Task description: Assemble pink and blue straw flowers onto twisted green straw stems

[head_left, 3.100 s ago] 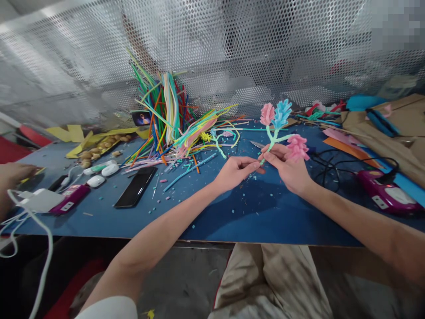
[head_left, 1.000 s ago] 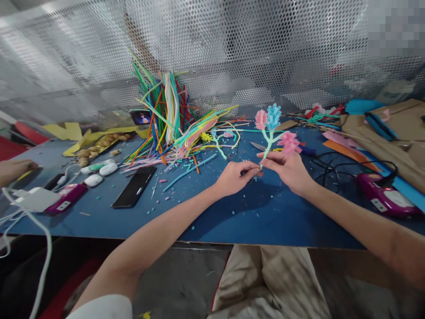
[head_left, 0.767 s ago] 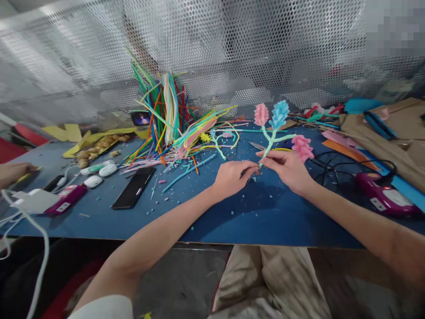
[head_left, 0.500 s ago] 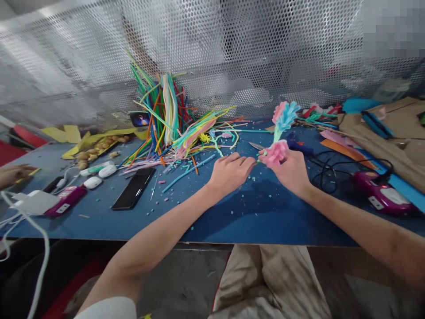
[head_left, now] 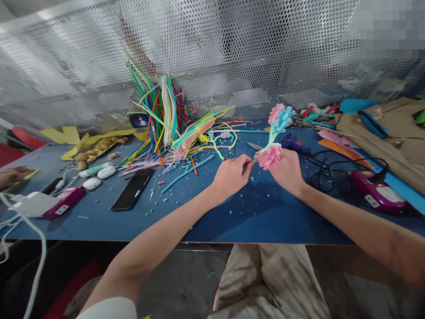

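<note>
My right hand [head_left: 288, 169] is closed around a pipe-cleaner flower spray, with a pink flower [head_left: 271, 156] in front of its fingers. A green stem [head_left: 271, 137] rises from there to a pink and blue bloom [head_left: 281, 118]. My left hand [head_left: 232, 174] pinches close to the right fingertips; what sits in the pinch is too small to make out. Just beyond, a pointed metal blade [head_left: 255, 145] lies partly behind the flowers. A smaller green pipe-cleaner stem [head_left: 218, 150] with a yellow flower [head_left: 203, 138] lies past my left hand.
Bundled pipe cleaners [head_left: 169, 110] stand at the back. A black phone [head_left: 132, 190], purple power strips [head_left: 380, 192] and white cables [head_left: 41, 248] lie on the blue table [head_left: 212, 226], with clipped bits scattered. Another person's hand [head_left: 15, 176] is at far left. Perforated metal [head_left: 206, 48] rises behind.
The flower spray has tipped a little left and lower in my right hand. My left fingers have gone from lying flatter to a bent pinch by the right fingertips.
</note>
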`<action>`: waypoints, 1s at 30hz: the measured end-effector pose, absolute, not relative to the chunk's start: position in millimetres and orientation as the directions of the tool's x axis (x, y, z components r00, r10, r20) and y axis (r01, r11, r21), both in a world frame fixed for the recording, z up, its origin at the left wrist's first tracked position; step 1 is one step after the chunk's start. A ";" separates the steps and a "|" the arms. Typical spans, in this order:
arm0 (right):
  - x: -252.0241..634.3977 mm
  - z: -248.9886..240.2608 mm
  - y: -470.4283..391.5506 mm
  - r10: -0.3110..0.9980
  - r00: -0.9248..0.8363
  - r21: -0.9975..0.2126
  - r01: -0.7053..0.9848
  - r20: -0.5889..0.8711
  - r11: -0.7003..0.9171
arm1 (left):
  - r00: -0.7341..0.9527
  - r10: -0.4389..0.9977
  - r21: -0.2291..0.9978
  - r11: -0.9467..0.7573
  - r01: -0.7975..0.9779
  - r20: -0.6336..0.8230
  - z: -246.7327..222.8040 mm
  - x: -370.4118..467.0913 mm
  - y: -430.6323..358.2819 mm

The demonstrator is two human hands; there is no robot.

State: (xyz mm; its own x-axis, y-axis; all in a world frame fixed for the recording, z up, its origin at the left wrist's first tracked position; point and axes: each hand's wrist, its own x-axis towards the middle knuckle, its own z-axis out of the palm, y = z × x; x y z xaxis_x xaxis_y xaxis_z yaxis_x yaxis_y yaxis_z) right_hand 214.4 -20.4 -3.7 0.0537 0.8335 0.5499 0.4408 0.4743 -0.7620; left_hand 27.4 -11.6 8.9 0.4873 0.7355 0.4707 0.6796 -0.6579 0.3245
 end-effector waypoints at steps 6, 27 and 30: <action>210.7 -4.4 -19.7 0.814 0.163 -0.783 0.429 0.557 0.450 | 0.436 0.817 0.724 -0.553 0.413 0.376 11.6 28.5 -15.0; 219.9 -5.5 -14.6 0.852 -0.038 -0.802 0.319 0.522 0.505 | 0.481 0.740 0.569 -0.670 0.476 0.470 10.4 16.2 1.2; 218.3 -3.3 -20.7 0.855 -0.024 -0.785 0.383 0.518 0.487 | 0.453 0.758 0.573 -0.652 0.498 0.469 7.2 17.3 1.6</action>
State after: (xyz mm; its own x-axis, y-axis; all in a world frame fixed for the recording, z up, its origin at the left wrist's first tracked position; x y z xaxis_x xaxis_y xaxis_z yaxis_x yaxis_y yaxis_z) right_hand 218.3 -20.7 -3.3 -0.0244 0.8548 0.5183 0.3830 0.4869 -0.7850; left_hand 17.3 1.6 7.2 0.4532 0.7581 0.4689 0.4976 -0.6516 0.5726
